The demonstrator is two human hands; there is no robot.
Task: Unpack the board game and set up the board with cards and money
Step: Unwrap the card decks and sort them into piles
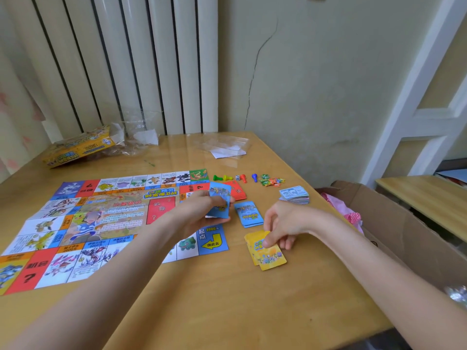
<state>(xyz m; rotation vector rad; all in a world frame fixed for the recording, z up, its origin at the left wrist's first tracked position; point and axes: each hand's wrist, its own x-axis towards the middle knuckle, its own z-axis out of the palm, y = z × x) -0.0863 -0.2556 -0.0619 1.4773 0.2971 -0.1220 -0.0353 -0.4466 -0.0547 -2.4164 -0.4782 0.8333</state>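
Note:
The colourful paper game board lies flat on the left half of the wooden table. My left hand holds a stack of blue cards above the board's right edge. My right hand pinches the top of a yellow card pile lying on the table. A second blue pile sits between my hands. Red cards lie behind it. The paper money stack rests at the right.
Pawns and a die and small colourful tokens line up behind the cards. The yellow game packaging and clear plastic wrappers lie at the table's back. An open cardboard box stands right of the table.

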